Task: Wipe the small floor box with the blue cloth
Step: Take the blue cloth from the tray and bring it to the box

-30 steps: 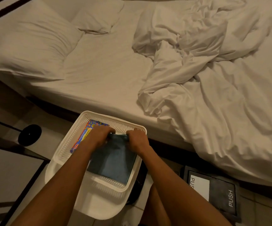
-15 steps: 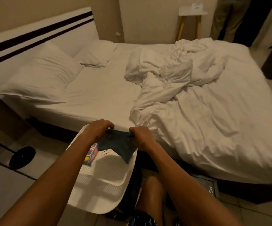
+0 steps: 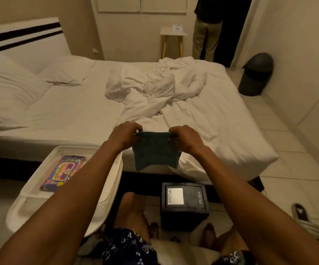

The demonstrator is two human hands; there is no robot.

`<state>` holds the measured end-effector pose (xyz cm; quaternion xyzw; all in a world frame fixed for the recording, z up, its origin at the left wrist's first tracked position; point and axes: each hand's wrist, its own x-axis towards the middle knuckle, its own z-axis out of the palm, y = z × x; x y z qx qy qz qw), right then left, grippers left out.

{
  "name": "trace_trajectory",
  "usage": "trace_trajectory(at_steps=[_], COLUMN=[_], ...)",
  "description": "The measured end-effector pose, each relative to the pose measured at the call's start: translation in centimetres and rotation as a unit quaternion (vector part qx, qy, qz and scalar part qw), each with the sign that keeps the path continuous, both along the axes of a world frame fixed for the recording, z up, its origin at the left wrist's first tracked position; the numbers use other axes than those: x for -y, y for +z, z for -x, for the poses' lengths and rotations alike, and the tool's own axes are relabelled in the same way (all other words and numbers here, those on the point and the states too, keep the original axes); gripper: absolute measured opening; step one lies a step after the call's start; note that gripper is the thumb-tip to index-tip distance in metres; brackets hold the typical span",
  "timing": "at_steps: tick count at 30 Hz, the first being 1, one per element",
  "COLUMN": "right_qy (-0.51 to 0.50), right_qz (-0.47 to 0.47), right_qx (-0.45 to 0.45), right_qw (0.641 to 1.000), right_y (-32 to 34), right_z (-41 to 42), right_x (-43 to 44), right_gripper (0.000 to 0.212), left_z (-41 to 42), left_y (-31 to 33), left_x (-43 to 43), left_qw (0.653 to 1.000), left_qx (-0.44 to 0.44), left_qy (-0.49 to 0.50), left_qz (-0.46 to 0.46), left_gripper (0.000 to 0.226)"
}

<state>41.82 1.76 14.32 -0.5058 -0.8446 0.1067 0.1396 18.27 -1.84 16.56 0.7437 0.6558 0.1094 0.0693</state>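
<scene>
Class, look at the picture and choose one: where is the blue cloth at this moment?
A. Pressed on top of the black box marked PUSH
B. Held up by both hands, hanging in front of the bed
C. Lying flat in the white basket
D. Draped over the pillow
B: the left hand and the right hand each pinch a top corner of the blue cloth, which hangs free above the floor, clear of the black box.

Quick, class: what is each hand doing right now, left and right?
Left hand: closed, pinching the top left corner of the blue cloth.
Right hand: closed, pinching the cloth's top right corner.
</scene>
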Motion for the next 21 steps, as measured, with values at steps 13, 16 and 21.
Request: trace_trajectory(at_steps=[13,16,21], right_qy=[-0.064,-0.059,-0.065], right_qz=[0.162,0.193,0.257], right_qx=[0.069,0.087,0.086], right_qw=[0.982,0.975,0.961], right_y=[-12.9,-15.2,-18.3], right_z=[-13.1,-14.2,-14.4], right_x=[5.1,5.4,4.8], right_gripper=[0.029,0.026,0.022], left_z=[-11.4,-12.3,-12.4], left_y=[-14.1,-16.9,-20.3], left_x=[3.4,3.6,2.1], left_qw=[0.982,0.976,0.961], left_qx=[0.063,0.078,0.09], left_qy=[-0.089,-0.091,-0.085], left_qz=[0.153,0.184,0.246], left_gripper=[0.021,0.021,0.026])
